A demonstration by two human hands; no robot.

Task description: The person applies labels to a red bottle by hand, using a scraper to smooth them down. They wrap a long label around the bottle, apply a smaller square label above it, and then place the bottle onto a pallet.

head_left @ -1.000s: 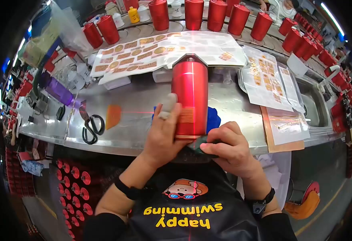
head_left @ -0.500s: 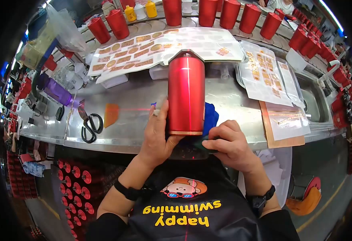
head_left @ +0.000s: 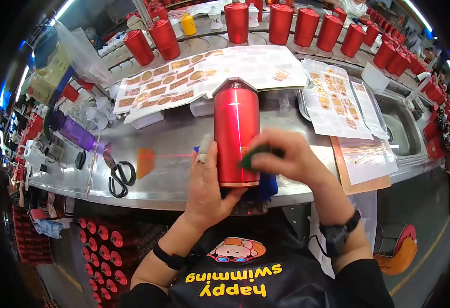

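A shiny red metal canister [head_left: 230, 123] with a gold rim at its near end lies in front of me, its far end raised. My left hand [head_left: 204, 192] is closed around its left side and near end, thumb beneath; one finger has a pale wrapping. Pinched in my right hand [head_left: 286, 154] is a small dark green flat piece [head_left: 247, 162], held against the canister's right side. The fingers are partly blurred, and I cannot make out the piece's exact kind. Below the canister, a blue cloth [head_left: 270, 187] shows partly.
Scissors [head_left: 118, 177] and an orange flat scraper [head_left: 145, 162] lie to the left, near a purple bottle [head_left: 73, 131]. Sheets of gold decals [head_left: 158, 84] are beyond the canister, with more decal sheets [head_left: 332, 97] at right beside a sink [head_left: 402, 126]. Several red canisters [head_left: 237, 23] stand behind.
My right hand has moved up from beside the canister's near end, bringing the green piece onto its right side. My left hand keeps its hold; the whole view has shifted slightly.
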